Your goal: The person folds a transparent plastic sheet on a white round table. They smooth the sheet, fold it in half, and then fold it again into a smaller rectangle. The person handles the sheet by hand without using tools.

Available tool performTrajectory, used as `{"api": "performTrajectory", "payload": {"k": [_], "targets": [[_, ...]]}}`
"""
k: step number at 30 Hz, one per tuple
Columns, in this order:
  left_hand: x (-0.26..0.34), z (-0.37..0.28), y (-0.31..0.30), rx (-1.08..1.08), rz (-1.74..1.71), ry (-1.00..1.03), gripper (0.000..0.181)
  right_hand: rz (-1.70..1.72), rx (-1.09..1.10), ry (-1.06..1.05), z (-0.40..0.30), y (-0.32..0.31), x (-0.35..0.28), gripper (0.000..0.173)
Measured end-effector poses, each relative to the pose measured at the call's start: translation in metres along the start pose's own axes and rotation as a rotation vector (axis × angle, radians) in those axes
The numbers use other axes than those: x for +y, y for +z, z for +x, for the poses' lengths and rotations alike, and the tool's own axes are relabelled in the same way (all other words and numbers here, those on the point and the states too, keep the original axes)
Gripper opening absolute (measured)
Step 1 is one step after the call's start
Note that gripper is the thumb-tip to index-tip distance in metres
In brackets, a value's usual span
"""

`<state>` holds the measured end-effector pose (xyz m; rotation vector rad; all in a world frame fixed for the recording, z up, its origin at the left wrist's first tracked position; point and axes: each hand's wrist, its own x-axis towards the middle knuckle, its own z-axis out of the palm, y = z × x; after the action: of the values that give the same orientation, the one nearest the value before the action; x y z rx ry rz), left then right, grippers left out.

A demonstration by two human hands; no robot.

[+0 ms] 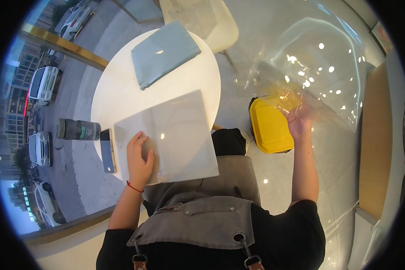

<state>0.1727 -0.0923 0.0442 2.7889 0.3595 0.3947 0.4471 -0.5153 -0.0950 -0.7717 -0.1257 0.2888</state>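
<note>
My left hand (139, 162) lies flat on a stack of translucent plastic sheets or film (179, 135), fingers slightly apart, holding nothing. The stack overhangs the near edge of the round white table (111, 91) towards my lap. Out to the right, my right hand (300, 123) grips a large, clear plastic sheet or bag (327, 74), which billows out and catches many light reflections. Part of that film covers my fingers. A flat blue-grey packet (165, 52), seemingly wrapped in plastic, rests at the table's far side.
Below my right hand stands a bin with a yellow lid (270, 125). A phone (108, 150) and a dark drinking bottle (79, 129) are at the table's left edge. Beyond the table is a pale chair (226, 27); a window frame (64, 45) runs along the left.
</note>
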Motion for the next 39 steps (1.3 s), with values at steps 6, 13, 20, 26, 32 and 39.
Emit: {"api": "performTrajectory", "payload": {"k": [6, 13, 20, 26, 32, 39], "targets": [[0.011, 0.004, 0.005, 0.000, 0.004, -0.060, 0.042, 0.010, 0.072, -0.038, 0.072, -0.080, 0.033, 0.047], [0.002, 0.002, 0.015, -0.032, 0.036, -0.064, 0.040, 0.003, 0.021, 0.047, 0.157, -0.126, 0.098, 0.042], [-0.001, 0.006, 0.015, -0.073, 0.110, -0.091, 0.038, 0.085, 0.142, 0.158, 0.217, -0.147, 0.190, 0.038], [-0.005, 0.008, 0.019, -0.083, 0.122, -0.114, 0.038, 0.080, 0.234, 0.212, 0.248, -0.155, 0.227, 0.030], [-0.010, 0.010, 0.019, -0.074, 0.106, -0.169, 0.039, 0.111, 0.306, 0.257, 0.264, -0.178, 0.241, 0.023], [-0.012, 0.007, 0.019, -0.059, 0.097, -0.176, 0.040, 0.073, 0.322, 0.326, 0.265, -0.191, 0.252, 0.016]]}}
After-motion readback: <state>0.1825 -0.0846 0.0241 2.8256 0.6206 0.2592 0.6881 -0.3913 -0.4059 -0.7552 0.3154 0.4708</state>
